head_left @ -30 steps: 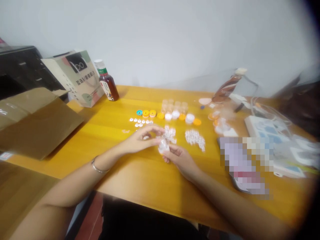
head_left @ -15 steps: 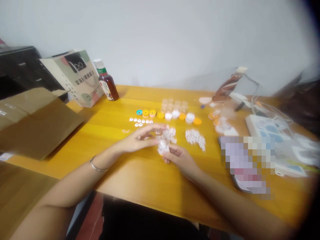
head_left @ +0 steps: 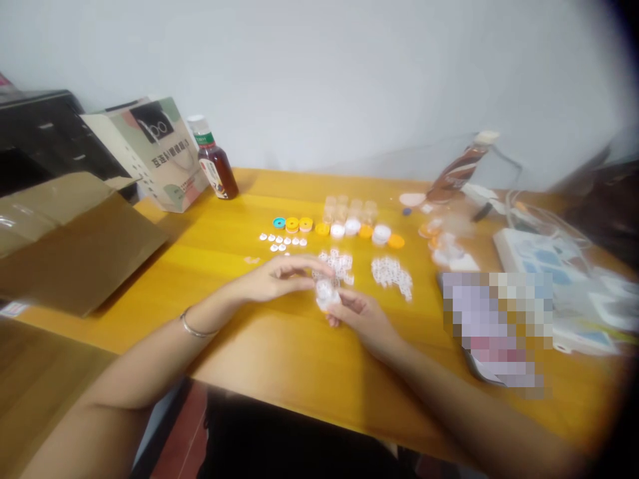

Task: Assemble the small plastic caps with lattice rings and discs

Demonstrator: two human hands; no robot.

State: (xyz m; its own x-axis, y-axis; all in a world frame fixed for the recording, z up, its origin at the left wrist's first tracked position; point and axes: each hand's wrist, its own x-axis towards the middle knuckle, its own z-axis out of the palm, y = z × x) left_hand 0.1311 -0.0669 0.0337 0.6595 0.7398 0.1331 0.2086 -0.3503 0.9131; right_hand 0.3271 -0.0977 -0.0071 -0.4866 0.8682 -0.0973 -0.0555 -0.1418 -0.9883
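My right hand (head_left: 360, 318) pinches a small clear plastic container (head_left: 327, 293) with a yellow-orange part at its underside, held just above the table. To its left is my left hand (head_left: 279, 276), fingers stretched out and apart. Its thumb and fingertips come close to the container's top; whether they touch it I cannot tell. Just behind the hands lies a pile of small white pieces (head_left: 339, 263), partly covered by the left fingers. A second pile of white pieces (head_left: 392, 276) spreads to the right. Blur hides their exact shape.
Round yellow caps (head_left: 298, 224), a teal cap (head_left: 279, 223) and white discs (head_left: 283, 238) lie beyond my left hand. Clear containers (head_left: 349, 207) stand behind. A dark drink bottle (head_left: 218, 169) and cardboard box (head_left: 74, 246) are left; a phone (head_left: 492, 332) is right.
My left fingers have come down a little toward the container's top. My right hand keeps its grip on the container in nearly the same place. The view has shifted slightly.
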